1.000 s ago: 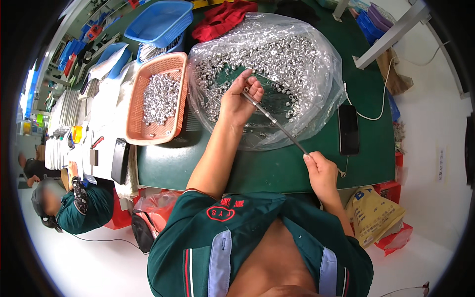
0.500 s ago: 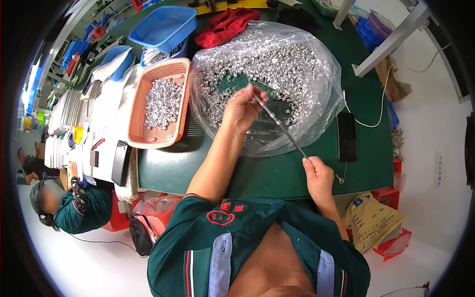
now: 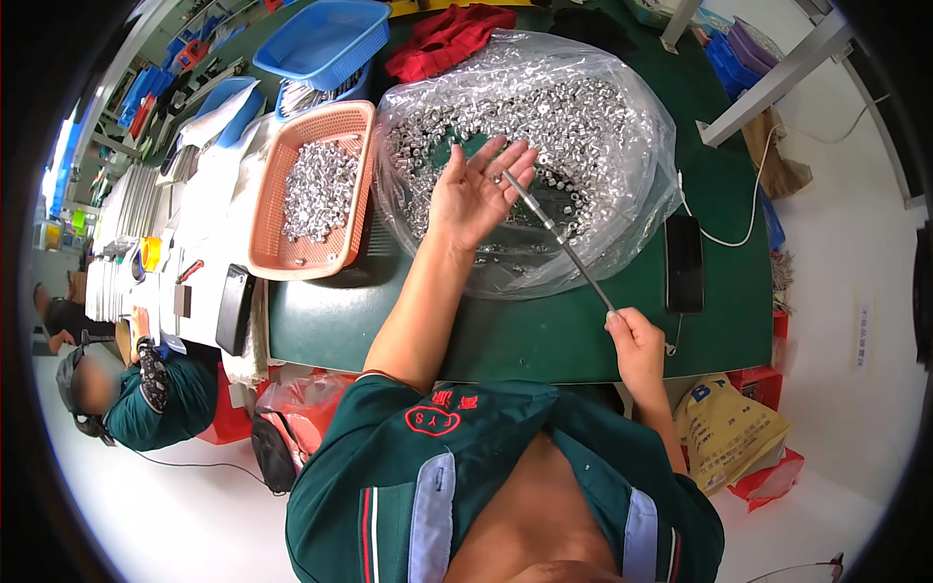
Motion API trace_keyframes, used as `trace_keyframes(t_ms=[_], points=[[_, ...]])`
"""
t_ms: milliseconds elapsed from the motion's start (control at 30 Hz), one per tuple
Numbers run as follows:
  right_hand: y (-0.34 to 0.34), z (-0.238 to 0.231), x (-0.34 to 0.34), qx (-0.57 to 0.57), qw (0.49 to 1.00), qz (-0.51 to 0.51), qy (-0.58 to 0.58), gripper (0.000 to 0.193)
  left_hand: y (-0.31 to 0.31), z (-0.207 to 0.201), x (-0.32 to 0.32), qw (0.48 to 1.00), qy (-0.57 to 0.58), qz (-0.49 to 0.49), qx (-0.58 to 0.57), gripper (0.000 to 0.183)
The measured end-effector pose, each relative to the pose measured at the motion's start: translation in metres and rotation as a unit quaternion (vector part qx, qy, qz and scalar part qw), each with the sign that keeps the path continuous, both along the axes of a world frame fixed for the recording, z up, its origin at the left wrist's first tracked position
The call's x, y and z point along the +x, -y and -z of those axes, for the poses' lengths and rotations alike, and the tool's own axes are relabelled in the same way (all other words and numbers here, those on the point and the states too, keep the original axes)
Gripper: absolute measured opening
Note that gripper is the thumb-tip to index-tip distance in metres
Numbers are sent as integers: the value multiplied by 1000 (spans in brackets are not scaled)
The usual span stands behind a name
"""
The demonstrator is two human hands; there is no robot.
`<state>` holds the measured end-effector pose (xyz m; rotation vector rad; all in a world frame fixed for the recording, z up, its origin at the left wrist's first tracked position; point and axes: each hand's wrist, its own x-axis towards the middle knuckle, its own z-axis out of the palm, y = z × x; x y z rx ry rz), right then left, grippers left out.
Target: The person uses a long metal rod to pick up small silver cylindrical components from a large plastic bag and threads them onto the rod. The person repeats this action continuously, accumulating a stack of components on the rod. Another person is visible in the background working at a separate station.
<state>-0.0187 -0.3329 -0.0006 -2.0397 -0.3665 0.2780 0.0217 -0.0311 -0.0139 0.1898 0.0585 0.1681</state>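
My right hand is closed around the near end of a slim metal rod. The rod slants up and left, with a thicker silvery section toward its far end. That tip reaches the fingers of my left hand, which is turned palm up with the fingers stretched out. A small shiny piece seems to lie on those fingers, too small to make out. Beneath both hands, a clear plastic bag is spread out on the table, full of small silvery metal rings. A patch of green shows through its middle.
An orange basket with similar metal pieces stands left of the bag, with blue baskets behind it. Red cloth lies at the back. A phone with a white cable lies right. Another person sits at the far left.
My left hand has gone from pinching at the rod's tip to opening flat, palm up. My right hand keeps hold of the rod, nearly in place.
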Motion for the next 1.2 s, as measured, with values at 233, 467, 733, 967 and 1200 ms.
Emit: trace_keyframes(t_ms=[233,467,733,967,1200], points=[[1,3,-5,-25,1000,-6,-2,20,-2,0,2,1000,10,-8,22,61],[-5,5,-6,-12,1000,-2,-25,20,4,4,3,998,-4,-23,65,52],[-4,8,-6,20,1000,1,-24,23,6,7,0,990,-38,-19,134,42],[-3,12,-4,48,997,3,-61,24,6,15,-4,956,-46,-59,285,24],[6,6,-6,40,995,5,-88,21,3,5,-6,863,-113,-180,459,24]])
